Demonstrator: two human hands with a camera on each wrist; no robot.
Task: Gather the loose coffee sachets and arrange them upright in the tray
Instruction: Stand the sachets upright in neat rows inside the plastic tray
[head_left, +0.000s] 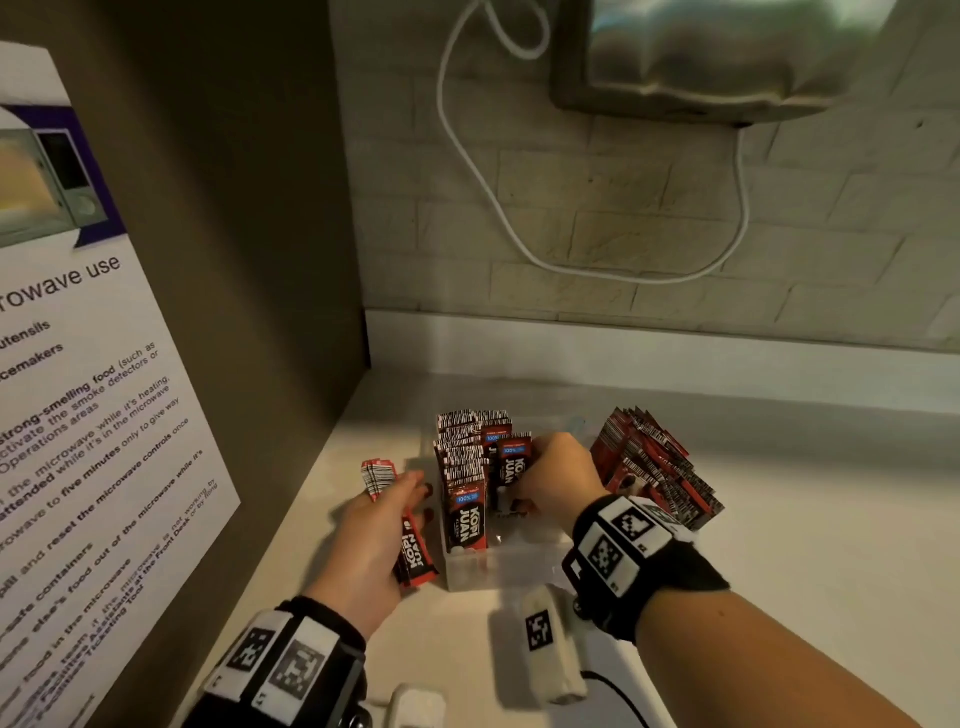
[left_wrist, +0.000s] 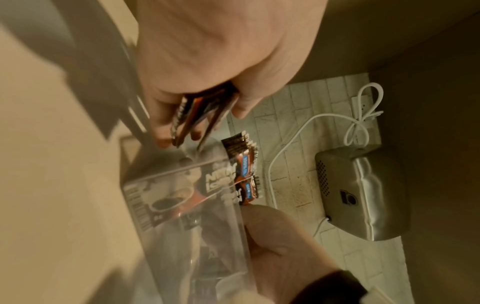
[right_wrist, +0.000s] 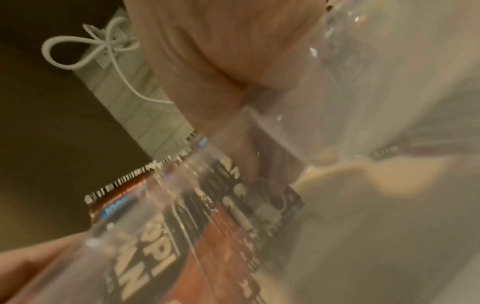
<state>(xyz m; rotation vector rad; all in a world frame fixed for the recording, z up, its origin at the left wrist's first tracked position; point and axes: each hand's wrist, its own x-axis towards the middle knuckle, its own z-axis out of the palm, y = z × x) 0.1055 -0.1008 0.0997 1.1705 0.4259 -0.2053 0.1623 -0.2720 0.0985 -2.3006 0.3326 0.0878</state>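
Observation:
A clear plastic tray stands on the pale counter, with a packed row of red-and-black coffee sachets upright along its left side. My left hand is just left of the tray and grips a small bundle of sachets; the left wrist view shows that bundle edge-on between thumb and fingers. My right hand reaches into the tray from the right, its fingers curled round one upright sachet. A loose heap of sachets lies right of the tray. The right wrist view is blurred behind the tray wall.
A side panel with a microwave-use notice closes off the left. A metal wall unit hangs above the brick wall, its white cable looping down. A white marker block and a black lead lie near the counter's front edge.

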